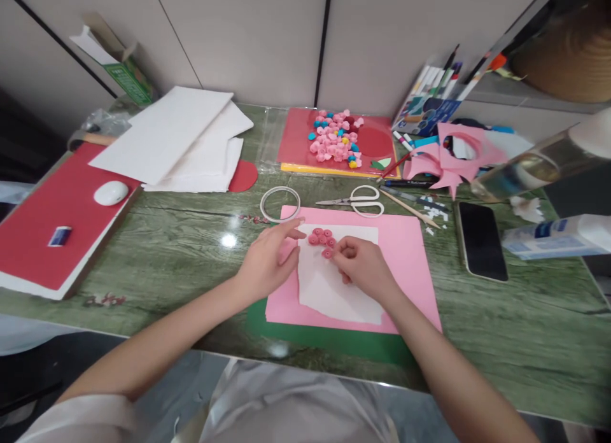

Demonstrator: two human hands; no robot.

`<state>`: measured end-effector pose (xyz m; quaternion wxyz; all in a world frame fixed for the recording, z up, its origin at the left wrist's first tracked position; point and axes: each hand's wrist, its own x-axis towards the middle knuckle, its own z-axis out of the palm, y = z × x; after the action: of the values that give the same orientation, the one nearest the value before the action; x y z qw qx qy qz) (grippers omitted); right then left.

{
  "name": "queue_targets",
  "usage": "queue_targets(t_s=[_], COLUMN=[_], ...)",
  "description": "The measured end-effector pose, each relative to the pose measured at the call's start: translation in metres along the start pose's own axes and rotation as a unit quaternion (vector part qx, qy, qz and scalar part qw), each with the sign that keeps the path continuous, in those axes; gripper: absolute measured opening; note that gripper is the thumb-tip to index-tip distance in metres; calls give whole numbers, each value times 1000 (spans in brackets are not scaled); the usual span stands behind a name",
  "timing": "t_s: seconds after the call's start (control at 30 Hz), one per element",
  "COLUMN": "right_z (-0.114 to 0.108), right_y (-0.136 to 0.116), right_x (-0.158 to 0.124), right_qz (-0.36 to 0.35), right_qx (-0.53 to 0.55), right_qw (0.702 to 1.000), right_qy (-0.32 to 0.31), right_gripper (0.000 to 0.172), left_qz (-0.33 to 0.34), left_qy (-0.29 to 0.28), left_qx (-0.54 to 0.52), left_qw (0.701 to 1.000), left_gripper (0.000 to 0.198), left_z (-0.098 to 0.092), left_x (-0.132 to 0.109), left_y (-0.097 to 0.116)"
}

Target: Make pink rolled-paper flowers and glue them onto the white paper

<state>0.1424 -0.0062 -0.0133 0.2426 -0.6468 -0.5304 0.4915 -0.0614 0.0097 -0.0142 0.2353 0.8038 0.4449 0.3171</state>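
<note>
Several small pink paper coils (322, 237) lie clustered near the top left of a white sheet (338, 281). Under that sheet is pink paper (410, 271), with green paper (334, 341) beneath. My right hand (360, 265) has its fingertips pinched at one lower pink coil (327, 253), just below the cluster. Left of the cluster, my left hand (272, 255) rests with its fingers apart over the papers' left edge, holding nothing.
A tape roll (280, 205) and white-handled scissors (366, 201) lie beyond the papers. Pink, blue and yellow pieces (337, 137) sit on red paper at the back. A phone (482, 241) and bottle (558, 236) are right; a white mouse (111, 193) is left.
</note>
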Motion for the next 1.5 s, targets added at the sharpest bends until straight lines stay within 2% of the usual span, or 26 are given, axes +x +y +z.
queue_targets(t_s=[0.13,0.3,0.47,0.6,0.77,0.87,0.97,1.17,1.5], right_z=[8,15,14,7,5,11,18,22,33], right_y=[-4,-8,-6,-2,3,5,7,3,-2], right_x=[6,6,1,-8,-28,-37,-39,-29,-26], right_qz=[17,42,41,53,37,10,-16,-8,3], right_qx=[-36,-60,-75,-84,-140,-154,-165,-216,-265], right_qw=[999,995,994,993,985,980,972,961,943], right_qy=[28,61,68,59,92,127,165,173,202], right_gripper=[20,19,20,22,17,14,12,12,11], left_qz=[8,62,69,72,74,67,57,61,66], left_qy=[-34,-83,-103,-130,-181,-147,-103,-147,-162], left_qx=[-3,44,68,57,-28,-49,4,34,39], left_qw=[999,994,990,987,980,986,993,987,984], left_gripper=[47,46,52,53,54,50,51,49,45], left_z=[5,14,14,12,12,11,9,12,11], left_x=[-10,-16,-19,-27,-34,-27,-16,-13,-14], left_y=[-16,-20,-14,-1,11,5,-6,-10,-7])
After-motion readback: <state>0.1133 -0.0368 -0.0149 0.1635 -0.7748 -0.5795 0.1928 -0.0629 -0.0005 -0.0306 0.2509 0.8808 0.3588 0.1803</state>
